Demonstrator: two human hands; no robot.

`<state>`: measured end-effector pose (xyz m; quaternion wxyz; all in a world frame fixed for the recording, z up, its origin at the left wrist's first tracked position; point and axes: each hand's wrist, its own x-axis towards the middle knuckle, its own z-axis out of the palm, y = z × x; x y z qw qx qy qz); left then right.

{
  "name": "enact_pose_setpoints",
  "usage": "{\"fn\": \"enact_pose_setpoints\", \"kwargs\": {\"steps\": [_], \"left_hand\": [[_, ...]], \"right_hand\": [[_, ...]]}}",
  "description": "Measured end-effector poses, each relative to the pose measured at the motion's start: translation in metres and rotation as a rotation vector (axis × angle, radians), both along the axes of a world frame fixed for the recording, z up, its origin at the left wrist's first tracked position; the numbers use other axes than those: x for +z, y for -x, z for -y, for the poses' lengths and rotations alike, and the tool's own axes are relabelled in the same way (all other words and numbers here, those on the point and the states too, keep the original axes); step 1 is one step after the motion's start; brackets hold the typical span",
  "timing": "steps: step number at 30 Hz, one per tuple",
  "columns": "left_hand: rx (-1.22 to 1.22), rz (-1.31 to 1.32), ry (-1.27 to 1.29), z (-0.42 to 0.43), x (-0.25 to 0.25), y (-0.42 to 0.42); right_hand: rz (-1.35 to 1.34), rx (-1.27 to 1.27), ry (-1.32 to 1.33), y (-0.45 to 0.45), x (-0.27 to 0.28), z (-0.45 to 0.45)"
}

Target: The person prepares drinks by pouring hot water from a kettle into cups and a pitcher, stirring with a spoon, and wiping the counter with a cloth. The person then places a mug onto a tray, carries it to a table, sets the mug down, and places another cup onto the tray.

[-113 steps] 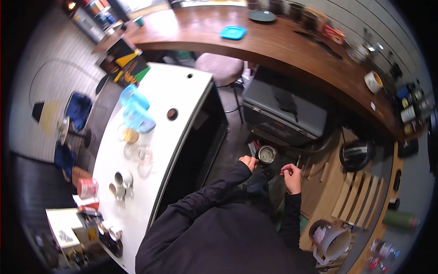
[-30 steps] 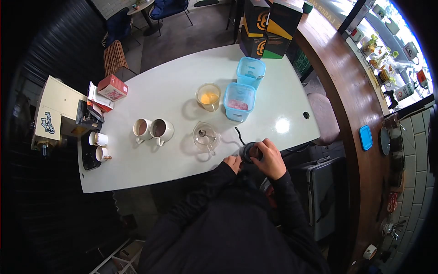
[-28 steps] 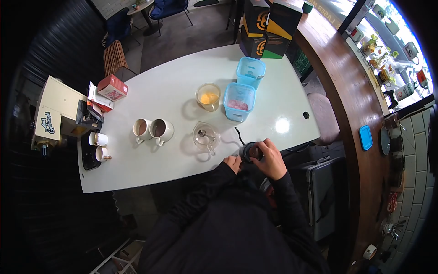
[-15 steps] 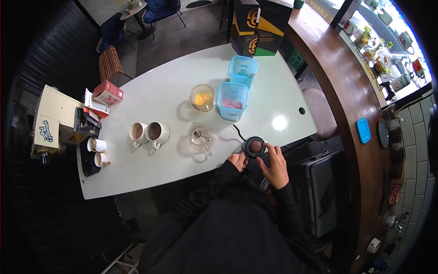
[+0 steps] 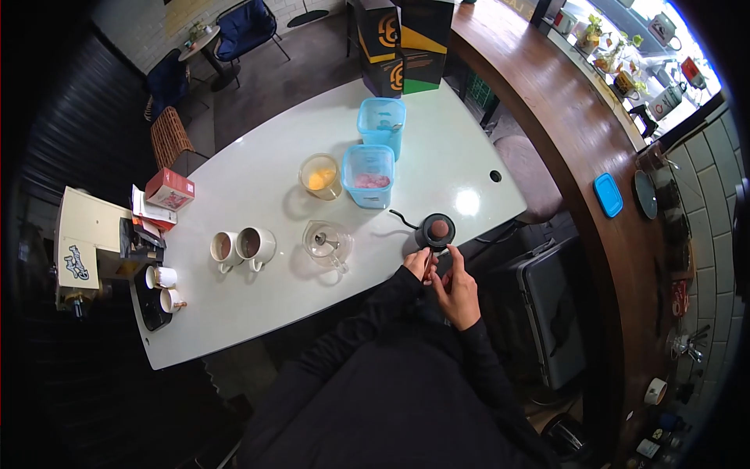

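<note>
Presently, the left hand (image 5: 419, 264) is curled in a narrow grip at the near side of a black gooseneck kettle (image 5: 435, 231), apparently on its handle. The right hand (image 5: 461, 292) sits just beside it, thumb and forefinger parted, the forefinger reaching up to the kettle's near side. Contact there: cannot tell.

The kettle lies directly beyond both hands, by the near edge of the white table (image 5: 269, 314). Its brown lid knob (image 5: 440, 227) faces up; the spout (image 5: 404, 220) runs outward and left of the left hand.

Further left of that hand: a clear glass server (image 5: 326, 243), well apart, then two mugs (image 5: 256, 246) touching or nearly so. Beyond the left hand, farther out: two blue tubs (image 5: 369, 169) and a glass cup (image 5: 319, 180) with yellow contents.

Handling, my judgement: keep the left grip firm and the kettle level, spout clear of the server; let the right fingers only steady, off any metal that may be hot.

Not resolved: the handle, mostly covered by fingers; whether the base rests on the table or is held over its edge; the kettle's contents, under the lid; the right hand's folded fingers.
</note>
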<state>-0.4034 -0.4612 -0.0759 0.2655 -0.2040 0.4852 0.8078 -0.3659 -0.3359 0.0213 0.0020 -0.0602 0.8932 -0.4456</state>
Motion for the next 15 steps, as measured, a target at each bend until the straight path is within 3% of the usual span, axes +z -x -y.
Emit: {"fn": "enact_pose_setpoints", "kwargs": {"steps": [6,8,11,15], "left_hand": [[0.102,0.032,-0.120,-0.008,-0.011,0.003],[0.002,0.071,-0.180,0.011,-0.022,0.002],[-0.064,0.138,0.043,0.034,0.030,-0.010],[-0.070,0.006,0.130,0.073,0.012,-0.033]], "right_hand": [[-0.031,-0.014,0.076,-0.003,-0.006,0.004],[-0.005,0.011,0.073,-0.003,-0.006,0.006],[0.074,0.067,0.034,-0.003,-0.007,0.010],[0.080,0.055,0.028,-0.001,-0.014,0.016]]}}
